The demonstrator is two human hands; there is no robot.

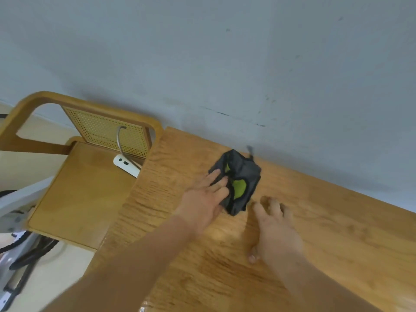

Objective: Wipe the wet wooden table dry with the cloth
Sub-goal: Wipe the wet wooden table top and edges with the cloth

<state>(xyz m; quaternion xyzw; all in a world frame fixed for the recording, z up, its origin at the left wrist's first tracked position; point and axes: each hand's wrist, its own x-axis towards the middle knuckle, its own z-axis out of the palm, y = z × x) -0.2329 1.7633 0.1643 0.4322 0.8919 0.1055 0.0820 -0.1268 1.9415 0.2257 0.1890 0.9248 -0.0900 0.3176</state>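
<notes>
A crumpled grey cloth (242, 176) with green patches lies on the wooden table (326, 221), close to the wall. My left hand (203, 199) has its fingers spread on the cloth's left edge, touching it. To the right of the cloth and just short of it, my right hand (275, 228) rests palm down on the table with its fingers apart. The wood shows a faint sheen near the front edge.
A wooden chair (74, 194) with a cane back stands at the table's left end, a white power strip (126, 165) with a grey cable on its seat. A grey wall (225, 64) runs along the table's far side. Dark cables lie on the floor at the left.
</notes>
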